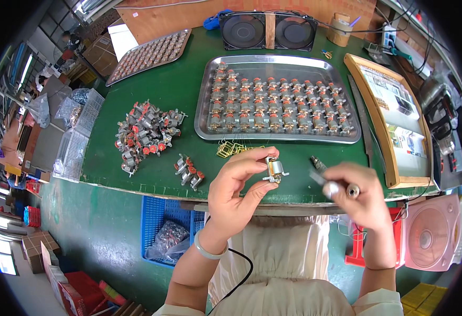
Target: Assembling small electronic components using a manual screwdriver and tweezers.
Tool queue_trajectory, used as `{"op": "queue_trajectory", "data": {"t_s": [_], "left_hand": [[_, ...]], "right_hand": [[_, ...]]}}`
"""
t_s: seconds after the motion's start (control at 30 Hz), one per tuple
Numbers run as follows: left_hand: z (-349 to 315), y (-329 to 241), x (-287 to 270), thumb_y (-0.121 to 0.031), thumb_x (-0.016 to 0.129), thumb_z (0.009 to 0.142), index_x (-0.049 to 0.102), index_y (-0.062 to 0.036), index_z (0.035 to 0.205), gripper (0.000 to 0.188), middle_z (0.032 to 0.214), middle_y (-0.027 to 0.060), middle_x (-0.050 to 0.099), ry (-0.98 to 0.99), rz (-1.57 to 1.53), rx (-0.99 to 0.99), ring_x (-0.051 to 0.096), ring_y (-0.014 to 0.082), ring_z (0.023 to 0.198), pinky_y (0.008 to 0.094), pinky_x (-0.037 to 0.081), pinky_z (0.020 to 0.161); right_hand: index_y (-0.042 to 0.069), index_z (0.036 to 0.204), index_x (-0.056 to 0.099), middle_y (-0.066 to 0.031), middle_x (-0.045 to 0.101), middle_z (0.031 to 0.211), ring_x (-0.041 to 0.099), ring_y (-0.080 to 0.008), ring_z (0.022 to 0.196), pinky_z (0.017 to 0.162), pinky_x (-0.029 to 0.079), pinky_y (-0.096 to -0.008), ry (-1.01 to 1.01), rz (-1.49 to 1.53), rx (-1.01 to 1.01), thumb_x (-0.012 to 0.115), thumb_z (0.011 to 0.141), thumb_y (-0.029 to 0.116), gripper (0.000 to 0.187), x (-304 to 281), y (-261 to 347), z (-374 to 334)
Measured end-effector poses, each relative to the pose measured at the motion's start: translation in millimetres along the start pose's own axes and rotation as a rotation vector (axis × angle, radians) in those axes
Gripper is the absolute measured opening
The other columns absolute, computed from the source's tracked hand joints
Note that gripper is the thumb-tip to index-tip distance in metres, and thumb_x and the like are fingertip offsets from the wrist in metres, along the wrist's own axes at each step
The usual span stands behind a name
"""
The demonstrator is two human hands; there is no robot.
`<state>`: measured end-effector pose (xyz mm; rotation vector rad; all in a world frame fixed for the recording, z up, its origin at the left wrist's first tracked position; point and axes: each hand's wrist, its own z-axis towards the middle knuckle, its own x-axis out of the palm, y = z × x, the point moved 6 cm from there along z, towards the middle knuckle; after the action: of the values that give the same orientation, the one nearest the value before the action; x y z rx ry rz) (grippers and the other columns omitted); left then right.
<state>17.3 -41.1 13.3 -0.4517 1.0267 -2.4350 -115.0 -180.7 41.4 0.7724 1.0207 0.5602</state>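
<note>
My left hand [234, 187] pinches a small cylindrical metal component [275, 168] with bracket tabs between thumb and fingers, above the table's front edge. To its right, my right hand [361, 194] is closed around a slim metal tool [320, 179], smeared by motion, so its kind is unclear. A dark, pen-like metal tip [317, 163] shows just beyond that hand. Behind my left fingers lie thin yellow wire frames [233, 148]. Left of them sits a short row of similar components [189, 172], and past it a larger heap of components with red ends [145, 131].
A metal tray [278, 138] holds rows of components; another full tray [149, 55] stands at the back left. Two black fans [244, 31] are at the rear. On the right is a wood-framed board [394, 121]. A blue basket [154, 226] sits below the table edge.
</note>
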Motion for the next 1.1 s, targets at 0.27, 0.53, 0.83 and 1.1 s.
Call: {"op": "queue_trajectory", "data": {"t_s": [0.27,0.53,0.83,1.1], "left_hand": [[-0.4,19.6,16.2,0.007,0.059,0.078,0.047,0.0015,0.107,0.032,0.115,0.0186,0.05,-0.036,-0.004,-0.118,0.051,0.0269,0.109,0.0357,0.045,0.091],[-1.0,23.4,6.3,0.007,0.058,0.079,0.045,0.0018,0.103,0.029,0.118,0.0216,0.048,-0.127,-0.014,-0.104,0.05,0.0299,0.11,0.0371,0.044,0.091],[-1.2,25.4,-5.0,0.01,0.057,0.078,0.037,-0.0007,0.11,0.039,0.118,0.0249,0.047,-0.241,-0.07,-0.121,0.05,0.0324,0.11,0.0404,0.043,0.093],[2.0,31.9,-16.0,-0.001,0.064,0.076,0.01,-0.005,0.137,0.082,0.14,0.0206,0.018,-0.388,-0.007,-0.235,0.028,0.0353,0.127,0.0448,0.026,0.102]], "right_hand": [[0.002,0.091,0.053,-0.0152,0.055,0.08,0.058,-0.0324,0.069,0.058,0.047,-0.0395,-0.091,-0.563,0.003,0.063,0.067,0.003,0.026,-14.4,-7.2,13.3],[0.001,0.092,0.049,-0.0131,0.055,0.079,0.058,-0.0316,0.066,0.052,0.046,-0.0391,0.132,-0.295,-0.231,0.062,0.069,0.005,0.027,18.7,30.0,44.4],[0.001,0.086,0.048,-0.0135,0.054,0.078,0.057,-0.0329,0.067,0.055,0.046,-0.0406,0.247,-0.236,-0.279,0.062,0.069,0.004,0.022,30.7,29.0,73.6],[0.001,0.084,0.048,-0.016,0.056,0.079,0.059,-0.0338,0.065,0.052,0.048,-0.0406,0.11,-0.634,-0.493,0.058,0.068,0.003,0.019,28.9,-14.9,171.8]]}}
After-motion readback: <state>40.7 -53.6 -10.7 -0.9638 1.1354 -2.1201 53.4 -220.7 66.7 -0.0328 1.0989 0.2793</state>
